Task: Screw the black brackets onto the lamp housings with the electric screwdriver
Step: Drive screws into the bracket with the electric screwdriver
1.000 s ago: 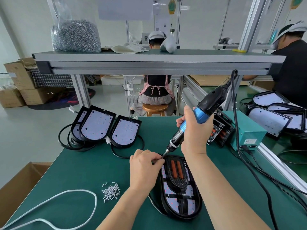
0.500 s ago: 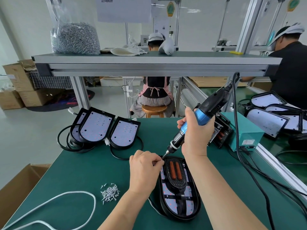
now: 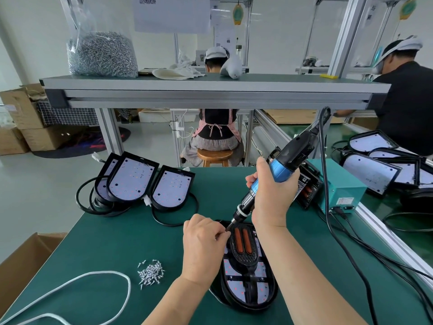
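Note:
A black lamp housing (image 3: 248,287) lies on the green mat in front of me, with a black bracket (image 3: 242,242) holding two orange strips on its far end. My right hand (image 3: 271,198) grips the blue and black electric screwdriver (image 3: 284,163), tilted, its bit tip down at the bracket's far left corner. My left hand (image 3: 202,240) rests on the housing's left side and pinches something small right at the bit tip; what it pinches is hidden by the fingers. A small heap of loose screws (image 3: 151,274) lies to the left.
Three more lamp housings (image 3: 133,178) with black cables lean at the back left. A teal box (image 3: 339,184) and black brackets (image 3: 309,186) stand at the right, the screwdriver cord (image 3: 328,207) trailing past them. A white cable (image 3: 93,280) loops at the front left. A cardboard box (image 3: 21,261) sits beside the table.
Both hands and the screwdriver have stayed at the bracket's corner; only the view has shifted slightly.

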`<state>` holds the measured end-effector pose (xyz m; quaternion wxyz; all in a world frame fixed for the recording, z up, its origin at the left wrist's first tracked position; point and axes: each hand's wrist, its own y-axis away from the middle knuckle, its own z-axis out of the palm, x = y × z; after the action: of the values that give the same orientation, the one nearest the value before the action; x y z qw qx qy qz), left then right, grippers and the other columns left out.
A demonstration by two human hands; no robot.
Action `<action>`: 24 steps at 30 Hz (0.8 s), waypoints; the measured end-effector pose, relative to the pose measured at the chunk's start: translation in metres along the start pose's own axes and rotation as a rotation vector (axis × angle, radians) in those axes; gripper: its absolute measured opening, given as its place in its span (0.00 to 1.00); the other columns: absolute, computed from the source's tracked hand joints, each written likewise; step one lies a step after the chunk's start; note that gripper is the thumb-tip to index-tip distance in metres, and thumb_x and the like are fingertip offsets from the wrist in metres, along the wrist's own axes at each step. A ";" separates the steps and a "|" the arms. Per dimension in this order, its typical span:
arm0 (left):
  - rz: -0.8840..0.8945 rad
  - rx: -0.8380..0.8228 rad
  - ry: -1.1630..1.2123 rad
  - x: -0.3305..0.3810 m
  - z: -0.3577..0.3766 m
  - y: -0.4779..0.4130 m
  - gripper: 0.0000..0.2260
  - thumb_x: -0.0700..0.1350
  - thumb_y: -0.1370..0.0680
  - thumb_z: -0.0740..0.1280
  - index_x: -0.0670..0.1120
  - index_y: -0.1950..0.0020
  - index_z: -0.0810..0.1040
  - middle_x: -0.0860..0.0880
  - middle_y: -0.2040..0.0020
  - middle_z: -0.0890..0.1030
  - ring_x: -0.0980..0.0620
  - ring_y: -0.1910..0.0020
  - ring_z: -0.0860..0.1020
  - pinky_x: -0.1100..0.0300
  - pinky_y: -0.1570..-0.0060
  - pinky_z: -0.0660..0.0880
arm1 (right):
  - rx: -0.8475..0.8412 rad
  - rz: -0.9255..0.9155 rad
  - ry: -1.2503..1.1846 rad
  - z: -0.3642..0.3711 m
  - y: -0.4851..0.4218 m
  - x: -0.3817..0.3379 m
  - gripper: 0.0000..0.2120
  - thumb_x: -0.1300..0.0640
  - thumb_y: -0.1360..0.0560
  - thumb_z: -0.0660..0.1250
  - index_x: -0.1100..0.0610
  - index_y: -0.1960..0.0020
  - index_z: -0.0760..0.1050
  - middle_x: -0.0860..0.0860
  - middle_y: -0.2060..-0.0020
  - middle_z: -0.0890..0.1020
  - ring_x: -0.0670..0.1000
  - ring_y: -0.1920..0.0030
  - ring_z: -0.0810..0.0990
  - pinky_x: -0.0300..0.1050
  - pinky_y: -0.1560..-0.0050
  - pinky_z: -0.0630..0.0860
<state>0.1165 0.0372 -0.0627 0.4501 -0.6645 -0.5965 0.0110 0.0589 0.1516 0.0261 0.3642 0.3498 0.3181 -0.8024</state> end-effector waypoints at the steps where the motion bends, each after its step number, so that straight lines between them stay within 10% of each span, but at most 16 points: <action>1: -0.006 0.012 -0.002 -0.001 0.000 0.000 0.10 0.40 0.37 0.82 0.47 0.67 0.82 0.56 0.68 0.78 0.48 0.61 0.74 0.56 0.56 0.65 | 0.000 -0.003 0.000 -0.001 -0.001 0.000 0.15 0.58 0.26 0.72 0.58 0.43 0.71 0.57 0.63 0.78 0.51 0.71 0.80 0.42 0.67 0.78; 7: -0.500 -0.301 0.114 -0.004 0.001 0.001 0.36 0.57 0.33 0.78 0.48 0.31 0.66 0.50 0.38 0.70 0.50 0.41 0.70 0.58 0.45 0.70 | -0.044 -0.033 0.046 0.003 -0.011 0.004 0.13 0.58 0.26 0.72 0.56 0.46 0.70 0.51 0.67 0.79 0.51 0.71 0.81 0.42 0.67 0.78; 18: -0.570 -0.446 0.065 -0.016 0.007 0.007 0.17 0.63 0.27 0.66 0.50 0.58 0.73 0.54 0.65 0.76 0.51 0.62 0.76 0.56 0.63 0.71 | -0.127 -0.004 0.121 0.008 -0.016 0.032 0.14 0.52 0.30 0.73 0.49 0.48 0.72 0.47 0.69 0.80 0.52 0.70 0.82 0.45 0.66 0.79; 24: -0.578 -0.424 0.159 -0.015 0.007 0.008 0.15 0.65 0.32 0.64 0.59 0.53 0.78 0.56 0.64 0.81 0.54 0.58 0.80 0.57 0.59 0.76 | -0.125 -0.001 0.137 0.012 -0.018 0.038 0.13 0.53 0.29 0.73 0.49 0.48 0.71 0.50 0.68 0.80 0.52 0.71 0.82 0.46 0.66 0.78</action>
<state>0.1147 0.0307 -0.0800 0.3320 -0.5459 -0.7116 -0.2921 0.0218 0.1381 0.0078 0.3622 0.3802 0.3920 -0.7554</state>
